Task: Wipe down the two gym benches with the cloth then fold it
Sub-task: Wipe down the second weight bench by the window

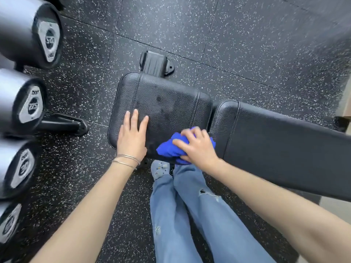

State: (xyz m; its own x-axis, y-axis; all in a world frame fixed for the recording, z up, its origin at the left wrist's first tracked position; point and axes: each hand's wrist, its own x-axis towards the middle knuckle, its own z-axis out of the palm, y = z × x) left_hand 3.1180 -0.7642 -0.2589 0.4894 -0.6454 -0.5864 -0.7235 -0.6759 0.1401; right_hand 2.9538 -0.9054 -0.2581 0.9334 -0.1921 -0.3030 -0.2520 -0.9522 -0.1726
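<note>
A black padded gym bench lies across the middle, with a short seat pad (167, 103) on the left and a long back pad (281, 145) running to the right. The seat pad shows damp dark spots. A bunched blue cloth (171, 149) rests on the near edge of the seat pad, close to the gap between the pads. My right hand (197, 147) presses on the cloth and grips it. My left hand (133, 133) lies flat on the near left part of the seat pad, fingers spread, holding nothing. Only one bench is in view.
A rack of black dumbbells (30, 109) with silver end caps lines the left edge, its foot (66, 124) reaching toward the bench. The bench's front foot (155, 63) sticks out beyond the seat. My legs in jeans (190, 215) stand on speckled black rubber floor (228, 44).
</note>
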